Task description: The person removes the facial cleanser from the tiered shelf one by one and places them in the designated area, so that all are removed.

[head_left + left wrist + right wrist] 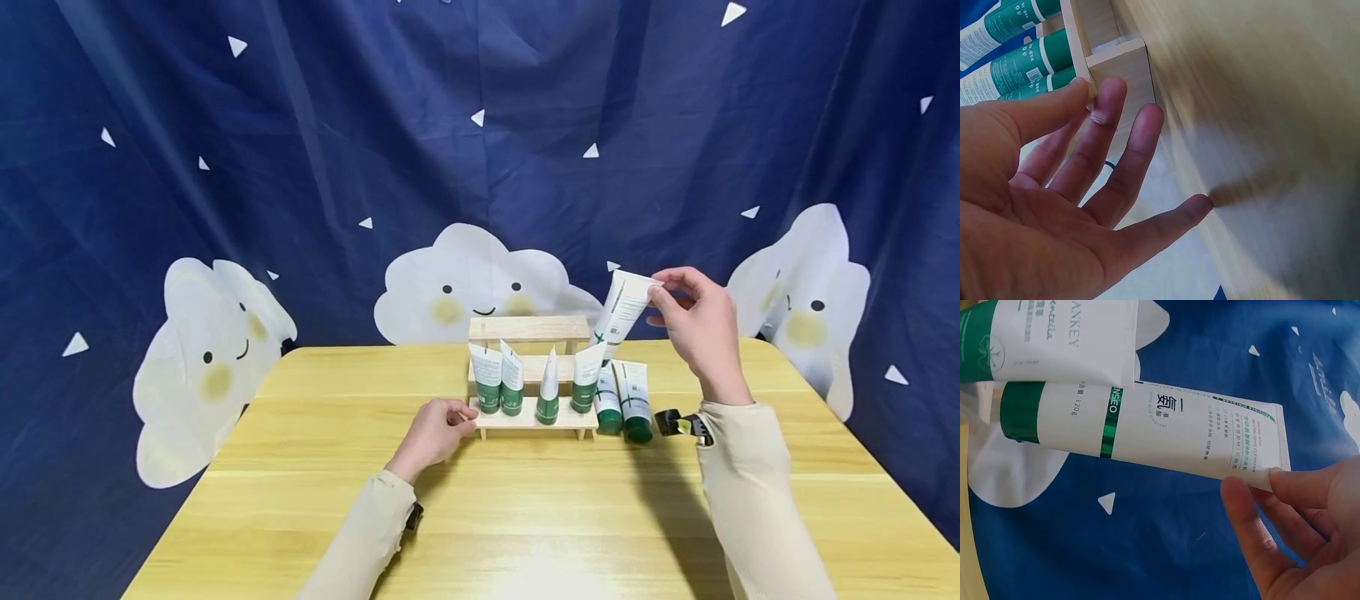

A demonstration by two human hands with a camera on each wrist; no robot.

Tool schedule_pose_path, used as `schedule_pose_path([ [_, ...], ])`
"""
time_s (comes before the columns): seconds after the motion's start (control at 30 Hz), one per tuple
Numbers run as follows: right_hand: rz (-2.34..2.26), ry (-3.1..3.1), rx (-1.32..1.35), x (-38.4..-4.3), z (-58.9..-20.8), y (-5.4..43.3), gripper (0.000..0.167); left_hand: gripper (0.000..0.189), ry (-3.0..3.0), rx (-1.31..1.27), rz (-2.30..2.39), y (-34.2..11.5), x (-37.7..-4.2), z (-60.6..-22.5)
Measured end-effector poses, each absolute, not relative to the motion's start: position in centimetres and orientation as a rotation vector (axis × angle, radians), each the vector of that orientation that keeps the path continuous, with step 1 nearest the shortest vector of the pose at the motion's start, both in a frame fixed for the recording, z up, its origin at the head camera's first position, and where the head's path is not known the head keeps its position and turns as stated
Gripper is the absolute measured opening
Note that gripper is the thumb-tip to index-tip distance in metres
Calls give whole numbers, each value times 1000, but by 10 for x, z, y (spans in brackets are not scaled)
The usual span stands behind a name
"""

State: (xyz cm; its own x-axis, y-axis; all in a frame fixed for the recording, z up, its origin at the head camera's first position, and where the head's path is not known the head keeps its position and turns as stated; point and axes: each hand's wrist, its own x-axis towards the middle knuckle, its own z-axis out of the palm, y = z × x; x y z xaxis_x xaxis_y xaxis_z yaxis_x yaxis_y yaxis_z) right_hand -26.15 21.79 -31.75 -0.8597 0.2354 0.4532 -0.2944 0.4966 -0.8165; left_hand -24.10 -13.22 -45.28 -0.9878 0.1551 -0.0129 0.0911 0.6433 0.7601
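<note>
My right hand (697, 321) pinches the flat end of a white cleanser tube (1191, 428) between thumb and fingers. The tube is raised and tilted at the right of the wooden rack (528, 329), its green cap lower than the held end. My left hand (438, 429) grips the left end of the rack's lowest step with thumb and fingertip; its other fingers spread out in the left wrist view. Several green and white tubes (548, 392) stand caps down along that step. In the right wrist view another tube (1066, 340) partly overlaps the held one.
Two more white tubes with green caps (636, 400) are close together on the table, just right of the rack. The light wood table (322, 475) reaches back to a dark blue curtain (420, 108) with clouds and triangles.
</note>
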Motion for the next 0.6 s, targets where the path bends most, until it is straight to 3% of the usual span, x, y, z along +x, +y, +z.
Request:
schedule_pose_path([
  [0.6,1388,-2231,-37,-251,-345,254,26,13,2802,257,1280,-133,-242,-455],
])
